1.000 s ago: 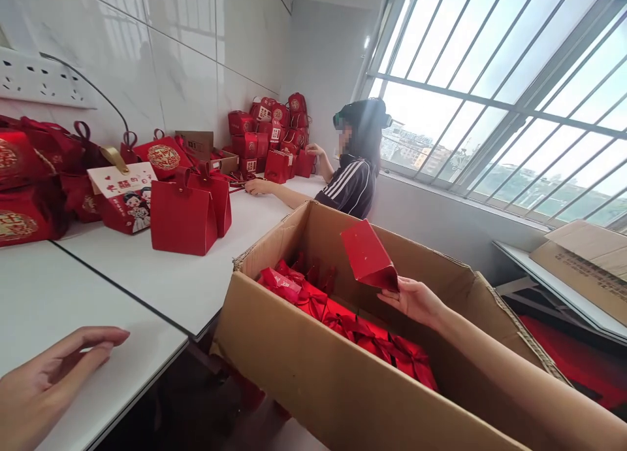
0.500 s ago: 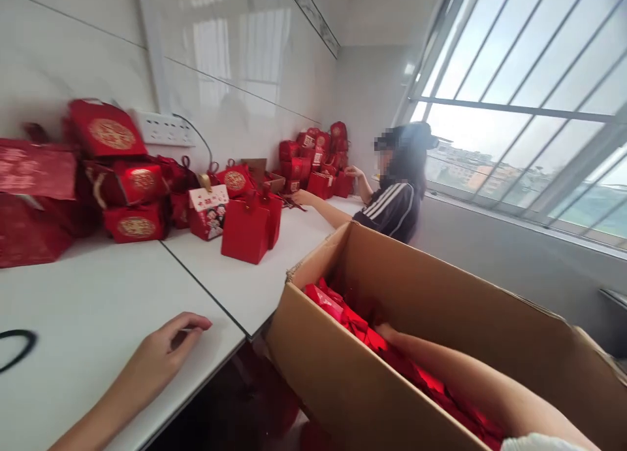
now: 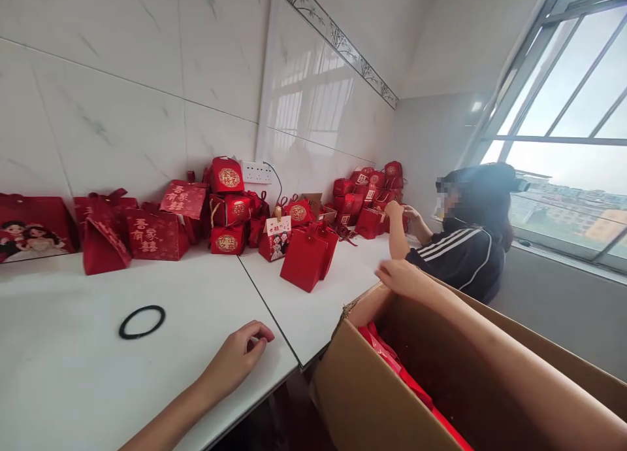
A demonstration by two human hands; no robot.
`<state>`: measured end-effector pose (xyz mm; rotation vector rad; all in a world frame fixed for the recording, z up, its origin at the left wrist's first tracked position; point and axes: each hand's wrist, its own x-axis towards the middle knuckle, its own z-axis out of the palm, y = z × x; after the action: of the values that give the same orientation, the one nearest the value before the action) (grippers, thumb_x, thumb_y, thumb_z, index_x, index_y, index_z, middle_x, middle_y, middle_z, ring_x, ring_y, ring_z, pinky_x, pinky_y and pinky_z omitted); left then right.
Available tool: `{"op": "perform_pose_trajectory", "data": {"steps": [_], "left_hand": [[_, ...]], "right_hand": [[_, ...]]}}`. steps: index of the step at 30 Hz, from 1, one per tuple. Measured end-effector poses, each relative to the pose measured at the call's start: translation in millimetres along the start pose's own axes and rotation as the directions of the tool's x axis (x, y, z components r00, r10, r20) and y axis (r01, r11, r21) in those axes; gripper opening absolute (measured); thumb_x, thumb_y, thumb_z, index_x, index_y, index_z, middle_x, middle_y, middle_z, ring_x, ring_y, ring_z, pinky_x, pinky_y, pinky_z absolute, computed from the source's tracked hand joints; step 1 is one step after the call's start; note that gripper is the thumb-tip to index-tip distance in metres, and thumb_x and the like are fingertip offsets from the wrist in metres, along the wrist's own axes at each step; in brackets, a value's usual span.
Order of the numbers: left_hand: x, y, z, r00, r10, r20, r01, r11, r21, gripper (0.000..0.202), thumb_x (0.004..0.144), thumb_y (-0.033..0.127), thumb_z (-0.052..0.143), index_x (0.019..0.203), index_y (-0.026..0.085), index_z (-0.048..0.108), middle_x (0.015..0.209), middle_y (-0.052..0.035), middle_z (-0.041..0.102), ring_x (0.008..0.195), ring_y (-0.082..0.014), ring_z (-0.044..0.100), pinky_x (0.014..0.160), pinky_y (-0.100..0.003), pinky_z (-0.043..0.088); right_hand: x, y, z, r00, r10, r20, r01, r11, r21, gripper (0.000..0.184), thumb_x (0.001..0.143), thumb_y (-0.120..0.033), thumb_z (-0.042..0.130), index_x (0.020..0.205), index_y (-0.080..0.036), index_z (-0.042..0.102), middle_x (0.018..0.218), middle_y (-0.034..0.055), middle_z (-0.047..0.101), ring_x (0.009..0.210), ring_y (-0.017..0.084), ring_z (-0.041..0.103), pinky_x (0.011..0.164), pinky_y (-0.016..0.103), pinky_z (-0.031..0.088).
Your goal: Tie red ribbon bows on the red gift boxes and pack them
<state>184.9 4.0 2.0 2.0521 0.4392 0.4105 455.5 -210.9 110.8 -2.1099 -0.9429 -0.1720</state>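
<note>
My left hand (image 3: 240, 353) rests on the white table (image 3: 196, 314) with its fingers loosely curled and a gap between thumb and forefinger. It holds nothing. Over the far end of a cardboard box (image 3: 377, 379) is my right hand (image 3: 402, 280), slightly blurred, fingers bent and apart from the thumb, with no object seen in it. Inside the box lie red gift bags or boxes (image 3: 399, 367), mostly hidden by the near wall. Two plain red gift boxes (image 3: 304, 258) stand on the table between my hands and the wall.
Several red gift boxes (image 3: 228, 209) line the wall, some stacked. A black ring (image 3: 142, 322) lies on the table. At the far end, a person in a dark striped top (image 3: 453, 261) works with both hands beside another red pile (image 3: 367, 193). A power strip (image 3: 257, 172) is on the wall.
My right hand has come up out of the red things in the cardboard box to above its far rim. The view has swung left. The other person's near arm has drawn back.
</note>
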Motion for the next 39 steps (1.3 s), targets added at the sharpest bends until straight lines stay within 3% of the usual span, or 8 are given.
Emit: {"op": "perform_pose_trajectory", "data": {"steps": [5, 13, 17, 20, 23, 26, 32, 39], "left_hand": [[0.1, -5.0, -8.4, 1.000, -0.014, -0.023, 0.013, 0.999, -0.041, 0.024, 0.078, 0.034, 0.043, 0.081, 0.021, 0.062, 0.084, -0.0026, 0.065, 0.070, -0.0173, 0.056, 0.066, -0.030, 0.044], [10.2, -13.8, -27.3, 0.928, -0.079, -0.364, 0.018, 0.985, -0.169, 0.032, 0.080, 0.043, 0.042, 0.092, 0.020, 0.059, 0.098, -0.0056, 0.063, 0.080, -0.0193, 0.057, 0.078, -0.035, 0.046], [17.1, -18.0, -45.7, 0.792, -0.078, -0.606, -0.087, 0.967, -0.239, 0.038, 0.081, 0.049, 0.042, 0.100, 0.019, 0.055, 0.112, -0.0086, 0.059, 0.103, -0.0230, 0.054, 0.092, -0.038, 0.042], [15.3, -19.0, -55.8, 0.870, 0.076, -0.487, -0.207, 0.953, -0.223, 0.044, 0.079, 0.051, 0.048, 0.112, 0.021, 0.050, 0.125, -0.0094, 0.053, 0.120, -0.0241, 0.046, 0.100, -0.039, 0.036], [10.9, -14.7, -57.6, 0.948, 0.198, -0.248, -0.271, 0.912, -0.309, 0.065, 0.074, 0.049, 0.059, 0.129, 0.023, 0.037, 0.130, -0.0111, 0.050, 0.123, -0.0252, 0.044, 0.101, -0.039, 0.036], [6.7, -7.6, -53.6, 0.962, 0.222, -0.161, -0.270, 0.874, -0.405, 0.071, 0.068, 0.048, 0.067, 0.126, 0.021, 0.038, 0.119, -0.0109, 0.058, 0.109, -0.0258, 0.055, 0.092, -0.037, 0.044], [0.5, 2.2, -37.9, 0.907, 0.042, -0.419, -0.174, 0.944, -0.282, 0.041, 0.068, 0.045, 0.069, 0.092, 0.019, 0.049, 0.089, -0.0045, 0.063, 0.081, -0.0202, 0.062, 0.072, -0.032, 0.051], [-2.6, 7.3, -33.3, 0.883, 0.104, -0.459, -0.242, 0.937, -0.253, 0.028, 0.079, 0.043, 0.056, 0.092, 0.018, 0.051, 0.087, -0.0045, 0.063, 0.077, -0.0174, 0.061, 0.067, -0.029, 0.050]], "right_hand": [[59.4, -60.1, 80.1, 0.982, -0.104, 0.157, 0.144, 0.952, -0.271, 0.014, 0.082, -0.015, 0.053, 0.093, -0.011, 0.061, 0.112, 0.0186, 0.059, 0.111, 0.026, 0.053, 0.095, 0.034, 0.038], [66.1, -92.6, 120.6, 0.924, -0.234, 0.304, 0.317, 0.912, -0.261, 0.024, 0.083, -0.006, 0.043, 0.098, -0.013, 0.060, 0.102, 0.0117, 0.062, 0.100, 0.022, 0.058, 0.085, 0.031, 0.044], [39.8, -118.1, 119.2, 0.696, -0.596, 0.400, 0.589, 0.793, 0.157, 0.022, 0.083, -0.007, 0.044, 0.094, -0.017, 0.060, 0.102, 0.0061, 0.058, 0.096, 0.015, 0.056, 0.085, 0.029, 0.046], [18.6, -134.8, 129.7, 0.513, -0.753, 0.412, 0.621, 0.657, 0.427, 0.022, 0.083, -0.010, 0.043, 0.094, -0.017, 0.060, 0.103, 0.0072, 0.056, 0.094, 0.015, 0.057, 0.082, 0.031, 0.049], [5.1, -147.7, 143.3, 0.435, -0.796, 0.421, 0.644, 0.602, 0.472, 0.027, 0.084, -0.012, 0.039, 0.089, -0.018, 0.065, 0.112, 0.0089, 0.052, 0.102, 0.017, 0.055, 0.083, 0.033, 0.050], [1.4, -155.8, 149.4, 0.498, -0.770, 0.399, 0.632, 0.637, 0.440, 0.027, 0.080, -0.013, 0.047, 0.098, -0.021, 0.065, 0.119, 0.0086, 0.052, 0.111, 0.019, 0.052, 0.087, 0.035, 0.049], [-12.1, -153.0, 141.5, 0.861, -0.348, 0.371, 0.126, 0.852, 0.508, 0.038, 0.090, -0.041, 0.037, 0.086, -0.014, 0.062, 0.084, 0.0078, 0.064, 0.079, 0.017, 0.063, 0.076, 0.035, 0.052], [-40.4, -138.5, 148.7, 0.864, -0.465, 0.193, 0.299, 0.783, 0.546, 0.009, 0.081, -0.027, 0.053, 0.084, -0.019, 0.053, 0.085, 0.0030, 0.062, 0.084, 0.016, 0.059, 0.075, 0.029, 0.047]]}}
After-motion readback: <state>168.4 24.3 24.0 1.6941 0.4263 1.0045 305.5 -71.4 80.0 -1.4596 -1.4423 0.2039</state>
